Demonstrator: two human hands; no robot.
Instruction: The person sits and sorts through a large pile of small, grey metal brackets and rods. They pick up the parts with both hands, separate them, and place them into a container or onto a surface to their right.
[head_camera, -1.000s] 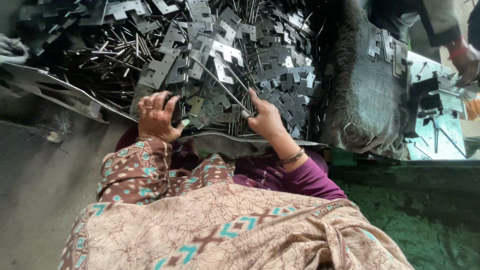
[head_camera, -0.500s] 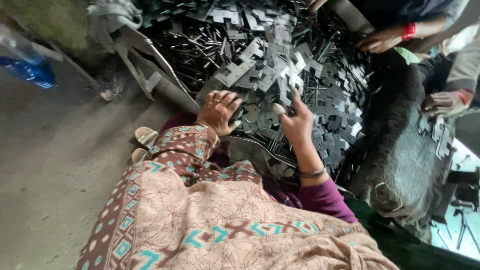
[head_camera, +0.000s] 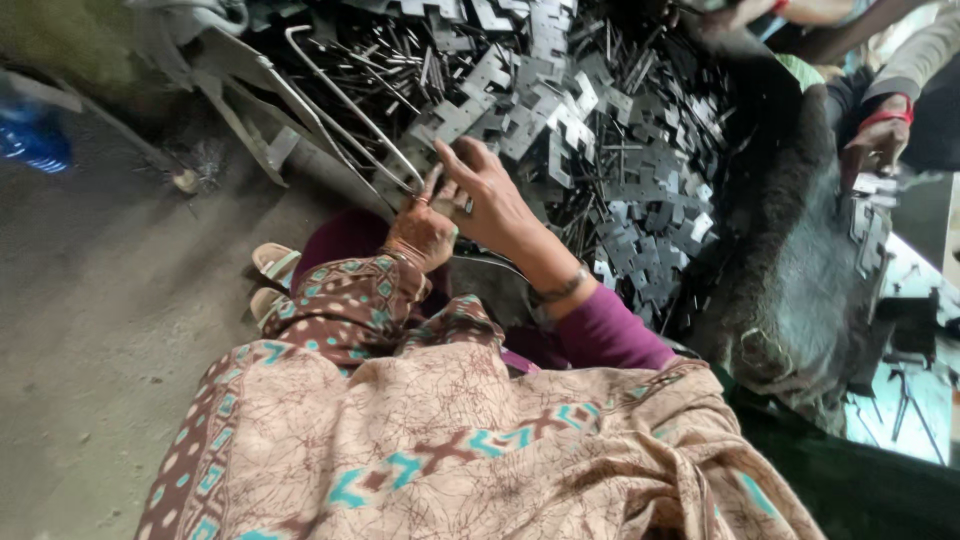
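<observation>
Left hand (head_camera: 420, 232) touching right hand (head_camera: 492, 200), metal plates (head_camera: 560, 130) just beyond

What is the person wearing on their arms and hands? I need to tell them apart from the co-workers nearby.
The left hand has a ring on one finger and a brown sleeve patterned with teal and cream shapes. The right hand is bare, with a thin bracelet at the wrist and a plain purple sleeve.

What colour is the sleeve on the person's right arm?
The right sleeve is plain purple, seen in the head view.
</observation>
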